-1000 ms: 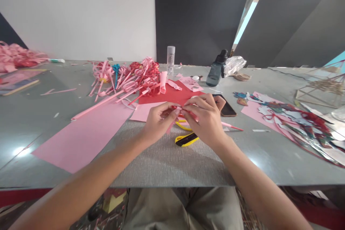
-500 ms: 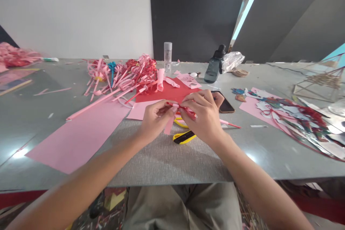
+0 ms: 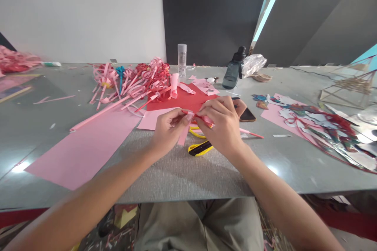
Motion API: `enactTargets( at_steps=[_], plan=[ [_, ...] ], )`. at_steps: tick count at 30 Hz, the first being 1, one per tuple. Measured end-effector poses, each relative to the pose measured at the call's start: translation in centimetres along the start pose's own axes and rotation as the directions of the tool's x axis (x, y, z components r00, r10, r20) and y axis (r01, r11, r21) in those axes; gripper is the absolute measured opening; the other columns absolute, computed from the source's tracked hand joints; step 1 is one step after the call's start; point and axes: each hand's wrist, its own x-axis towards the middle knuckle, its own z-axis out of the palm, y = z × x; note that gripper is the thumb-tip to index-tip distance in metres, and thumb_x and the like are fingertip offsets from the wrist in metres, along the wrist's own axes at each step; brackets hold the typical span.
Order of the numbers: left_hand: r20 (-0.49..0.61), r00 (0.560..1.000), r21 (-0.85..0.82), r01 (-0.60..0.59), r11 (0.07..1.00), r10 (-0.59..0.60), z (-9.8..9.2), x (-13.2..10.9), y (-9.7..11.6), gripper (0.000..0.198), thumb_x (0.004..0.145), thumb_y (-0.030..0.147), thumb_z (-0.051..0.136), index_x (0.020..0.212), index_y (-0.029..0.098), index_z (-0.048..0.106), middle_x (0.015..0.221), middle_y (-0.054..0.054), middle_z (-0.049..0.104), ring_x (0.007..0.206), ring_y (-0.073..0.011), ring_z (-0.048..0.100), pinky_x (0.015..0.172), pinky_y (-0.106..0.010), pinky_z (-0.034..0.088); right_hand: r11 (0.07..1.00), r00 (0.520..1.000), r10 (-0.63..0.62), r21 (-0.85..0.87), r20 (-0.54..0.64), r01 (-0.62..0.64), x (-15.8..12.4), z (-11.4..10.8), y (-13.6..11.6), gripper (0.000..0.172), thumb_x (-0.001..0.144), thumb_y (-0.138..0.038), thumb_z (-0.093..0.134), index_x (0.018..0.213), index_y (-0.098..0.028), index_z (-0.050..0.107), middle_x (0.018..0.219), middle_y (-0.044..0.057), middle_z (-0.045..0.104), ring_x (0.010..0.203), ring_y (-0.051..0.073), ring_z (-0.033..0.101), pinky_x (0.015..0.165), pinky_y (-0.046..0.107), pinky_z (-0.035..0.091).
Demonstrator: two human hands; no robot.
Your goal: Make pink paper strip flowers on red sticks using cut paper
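Observation:
Above the near middle of the grey table, my left hand (image 3: 168, 128) pinches a small pink paper piece between thumb and forefinger. A pink strip (image 3: 183, 136) hangs down beside its fingertips. My right hand (image 3: 221, 125) is closed on the other side of the same red and pink paper, its fingers curled and hiding part of it. Below the hands lie a yellow and black cutter (image 3: 200, 149) and a yellow handle loop (image 3: 196, 132). A thin pink and red stick (image 3: 251, 133) sticks out to the right of my right hand.
Behind the hands lies red paper (image 3: 188, 100). Paper-strip flowers (image 3: 144, 80) are heaped at left above a pink sheet (image 3: 85, 149). Farther back stand a clear bottle (image 3: 182, 60) and a dark bottle (image 3: 232, 72). A phone (image 3: 247, 114) and cut-outs (image 3: 321, 125) are on the right.
The view has shifted slightly. Both hands stay close together on the paper, and my left fingertips have moved a little over it.

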Motion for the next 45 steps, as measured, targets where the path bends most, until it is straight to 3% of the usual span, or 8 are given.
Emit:
enactTargets(
  at_steps=[5,11,16,22,27,35,43,45],
  plan=[
    [0.022,1.0,-0.035,0.017,0.999,-0.016,0.04,-0.14,-0.05,0.025,0.096,0.042,0.069,0.089,0.019,0.072,0.079,-0.003,0.069,0.078,-0.0166,0.067,0.071,-0.027,0.057,1.0,1.0,-0.01,-0.005,-0.02,0.01,-0.03,0.12,0.09,0.012,0.087,-0.021,0.076,0.078,-0.026,0.071,0.093,-0.003,0.079,0.099,0.024,0.063,0.093,0.046,0.027],
    [0.05,0.998,-0.102,0.041,0.994,-0.036,0.05,-0.14,0.01,0.024,0.097,0.041,0.066,0.099,0.018,0.072,0.084,-0.004,0.072,0.07,-0.0161,0.067,0.066,-0.029,0.06,1.0,1.0,-0.008,0.011,0.024,0.007,-0.09,-0.13,0.04,0.012,0.095,-0.031,0.069,0.087,-0.027,0.077,0.101,0.0,0.08,0.103,0.026,0.061,0.095,0.049,0.028],
    [0.054,0.998,-0.09,0.033,0.995,-0.028,0.09,-0.09,0.05,0.023,0.098,0.04,0.066,0.099,0.018,0.073,0.098,-0.007,0.074,0.085,-0.0184,0.071,0.075,-0.03,0.061,0.999,0.999,-0.03,-0.013,0.037,0.031,-0.16,-0.21,-0.06,0.014,0.095,-0.026,0.067,0.085,-0.027,0.076,0.101,-0.001,0.08,0.105,0.026,0.061,0.095,0.049,0.026],
    [0.032,0.999,-0.035,0.042,0.999,-0.041,0.16,0.01,0.08,0.026,0.096,0.042,0.069,0.086,0.017,0.072,0.082,-0.004,0.07,0.084,-0.0183,0.068,0.078,-0.029,0.059,0.999,0.999,-0.031,-0.008,0.021,0.031,-0.18,0.01,0.12,0.014,0.095,-0.026,0.069,0.082,-0.026,0.075,0.098,-0.001,0.08,0.103,0.026,0.062,0.094,0.049,0.028],
    [0.058,0.997,-0.075,0.052,0.996,-0.047,0.06,0.01,0.04,0.025,0.098,0.041,0.066,0.096,0.018,0.074,0.092,-0.006,0.073,0.083,-0.0173,0.07,0.073,-0.028,0.059,1.0,0.999,-0.021,0.004,0.027,0.021,-0.17,0.03,0.17,0.011,0.096,-0.028,0.069,0.087,-0.027,0.076,0.101,0.0,0.08,0.104,0.026,0.061,0.095,0.049,0.029],
    [0.056,0.996,-0.061,0.073,0.995,-0.07,0.17,0.1,-0.25,0.025,0.095,0.042,0.069,0.091,0.017,0.074,0.085,-0.005,0.071,0.077,-0.0172,0.069,0.07,-0.028,0.057,0.999,0.998,-0.054,0.001,0.011,0.054,-0.29,0.2,0.31,0.012,0.096,-0.027,0.07,0.087,-0.028,0.077,0.099,-0.002,0.08,0.101,0.024,0.061,0.092,0.047,0.028],
    [0.046,0.997,0.035,0.067,0.997,-0.069,-0.01,0.04,0.38,0.034,0.096,0.047,0.068,0.08,0.017,0.072,0.068,0.0,0.056,0.063,-0.0118,0.05,0.055,-0.024,0.038,0.999,0.999,-0.044,0.007,-0.03,0.044,-0.13,0.51,0.27,0.011,0.092,-0.024,0.073,0.081,-0.025,0.074,0.096,-0.003,0.08,0.099,0.023,0.061,0.092,0.046,0.03],
    [0.043,0.996,0.03,0.075,0.997,-0.077,-0.04,0.06,0.36,0.034,0.096,0.047,0.068,0.08,0.017,0.071,0.068,0.0,0.056,0.062,-0.0113,0.049,0.055,-0.024,0.038,0.999,0.999,-0.048,0.008,-0.022,0.049,-0.15,0.5,0.17,0.012,0.092,-0.023,0.073,0.081,-0.025,0.074,0.096,-0.003,0.08,0.099,0.023,0.061,0.093,0.046,0.03]
  ],
)
